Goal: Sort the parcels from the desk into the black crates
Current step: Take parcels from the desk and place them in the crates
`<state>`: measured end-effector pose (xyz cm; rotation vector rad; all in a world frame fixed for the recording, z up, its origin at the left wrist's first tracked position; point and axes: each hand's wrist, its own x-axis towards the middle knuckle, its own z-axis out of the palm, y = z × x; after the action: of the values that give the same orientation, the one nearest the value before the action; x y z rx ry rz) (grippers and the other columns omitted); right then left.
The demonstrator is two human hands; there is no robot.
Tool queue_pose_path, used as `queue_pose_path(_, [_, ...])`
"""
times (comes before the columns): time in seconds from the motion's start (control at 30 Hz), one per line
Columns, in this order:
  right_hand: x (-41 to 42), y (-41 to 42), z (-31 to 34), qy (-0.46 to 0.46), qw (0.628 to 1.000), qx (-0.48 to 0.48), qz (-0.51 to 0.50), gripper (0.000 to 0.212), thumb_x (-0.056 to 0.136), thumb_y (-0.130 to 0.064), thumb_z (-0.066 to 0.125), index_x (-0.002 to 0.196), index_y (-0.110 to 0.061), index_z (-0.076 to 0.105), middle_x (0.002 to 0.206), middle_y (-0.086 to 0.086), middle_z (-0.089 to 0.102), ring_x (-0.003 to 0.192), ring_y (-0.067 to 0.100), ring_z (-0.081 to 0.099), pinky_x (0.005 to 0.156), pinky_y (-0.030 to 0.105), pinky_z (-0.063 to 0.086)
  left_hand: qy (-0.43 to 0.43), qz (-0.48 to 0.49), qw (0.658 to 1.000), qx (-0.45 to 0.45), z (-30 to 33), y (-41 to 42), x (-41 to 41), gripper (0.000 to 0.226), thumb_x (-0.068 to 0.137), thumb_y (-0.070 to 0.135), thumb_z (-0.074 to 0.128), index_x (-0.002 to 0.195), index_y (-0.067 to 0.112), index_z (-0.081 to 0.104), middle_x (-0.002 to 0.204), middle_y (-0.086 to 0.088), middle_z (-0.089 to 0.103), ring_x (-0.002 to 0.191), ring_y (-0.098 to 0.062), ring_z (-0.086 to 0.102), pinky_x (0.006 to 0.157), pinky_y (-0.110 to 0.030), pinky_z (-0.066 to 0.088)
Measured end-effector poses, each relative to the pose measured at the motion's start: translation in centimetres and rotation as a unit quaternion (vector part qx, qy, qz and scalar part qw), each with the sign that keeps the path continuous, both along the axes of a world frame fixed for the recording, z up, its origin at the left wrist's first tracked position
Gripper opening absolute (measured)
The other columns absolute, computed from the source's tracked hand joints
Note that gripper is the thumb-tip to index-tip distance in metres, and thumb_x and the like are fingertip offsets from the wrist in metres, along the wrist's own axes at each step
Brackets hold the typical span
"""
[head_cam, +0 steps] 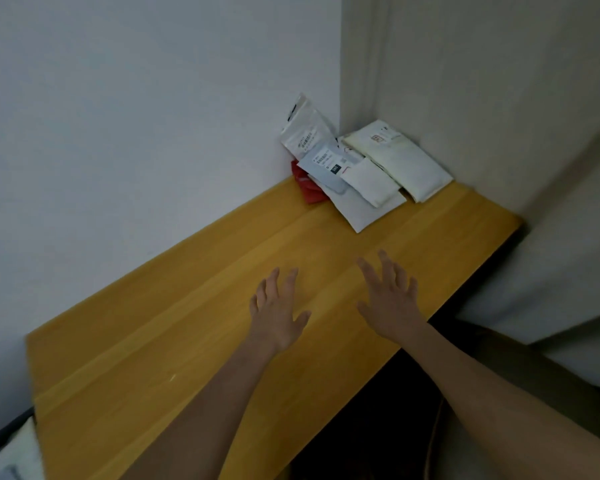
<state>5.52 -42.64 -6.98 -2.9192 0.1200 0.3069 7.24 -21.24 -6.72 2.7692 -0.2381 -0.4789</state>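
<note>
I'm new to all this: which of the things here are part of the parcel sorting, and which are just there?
Part of the job:
- pile of white, grey and red plastic mailer parcels in the desk's far corner
- yellow wooden desk
- left hand and right hand, both open over the desk, holding nothing

Just there:
- pale walls
- light curtain

The black crates are not in view.

I see a yellow-orange wood-grain surface (187, 341); against the pale wall (118, 116), white and cream parcels (371, 168) beside one red parcel (307, 190).
</note>
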Motion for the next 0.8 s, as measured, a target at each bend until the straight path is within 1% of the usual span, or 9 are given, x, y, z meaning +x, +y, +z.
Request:
queue_pose_path(0.13, [0.8,-1.4,-1.2,0.026,0.999,0.013,-0.022,0.083,0.098,-0.044,0.052,0.154,-0.040,-0.008,0.161,0.007,-0.019,0.149,0.036,0.001,0.116,0.061,0.017,-0.007,-0.014,1.000,0.013,-1.0,-1.7,2.4,0.079,0.098,0.045,0.051,0.155,0.033,-0.003,0.161,-0.004,-0.006,0.148,-0.033,0.004,0.117,-0.050,0.017])
queue_pose_path(0.27, [2.6,-3.9,-1.5,0.054,0.997,0.018,-0.045,0.082,0.099,-0.043,0.050,0.154,-0.041,-0.011,0.160,0.005,-0.024,0.149,0.035,-0.003,0.117,0.061,0.011,0.011,-0.022,0.999,0.021,-1.7,-3.7,5.6,0.080,0.098,0.046,0.051,0.155,0.033,-0.004,0.161,-0.006,-0.005,0.148,-0.033,0.004,0.118,-0.051,0.018])
queue_pose_path(0.47, [7.9,-7.1,-0.2,0.063,0.994,0.020,-0.089,0.080,0.101,-0.037,0.050,0.155,-0.039,-0.009,0.161,0.006,-0.024,0.149,0.034,-0.006,0.118,0.061,0.008,-0.014,-0.027,1.000,-0.004,-0.8,-6.6,11.5,0.080,0.097,0.045,0.053,0.155,0.034,-0.002,0.162,-0.005,-0.004,0.148,-0.033,0.005,0.118,-0.050,0.017])
queue_pose_path(0.57, [9.9,-7.2,-0.2,0.053,0.995,0.018,-0.078,0.080,0.100,-0.036,0.051,0.155,-0.040,-0.007,0.161,0.006,-0.021,0.149,0.034,-0.003,0.118,0.061,0.010,-0.020,-0.023,0.999,-0.008,-0.9,-7.3,13.6,0.080,0.097,0.045,0.053,0.155,0.034,-0.002,0.162,-0.005,-0.003,0.148,-0.033,0.006,0.118,-0.051,0.018])
queue_pose_path(0.63, [11.0,-7.6,-1.0,0.064,0.996,0.015,-0.063,0.081,0.100,-0.036,0.051,0.154,-0.041,-0.009,0.161,0.006,-0.021,0.149,0.034,-0.004,0.118,0.061,0.010,-0.019,-0.015,1.000,-0.008,-1.3,-7.8,14.5,0.080,0.097,0.045,0.052,0.155,0.034,-0.001,0.162,-0.005,-0.003,0.147,-0.033,0.006,0.117,-0.050,0.018])
queue_pose_path(0.8, [15.2,-9.3,-3.4,0.103,0.994,0.022,-0.023,0.081,0.101,-0.035,0.051,0.153,-0.042,-0.011,0.162,0.009,-0.019,0.150,0.037,-0.008,0.116,0.062,0.008,0.018,0.009,1.000,0.010,-3.5,-8.6,15.9,0.079,0.098,0.044,0.052,0.155,0.034,-0.003,0.162,-0.005,-0.005,0.148,-0.034,0.005,0.117,-0.052,0.019])
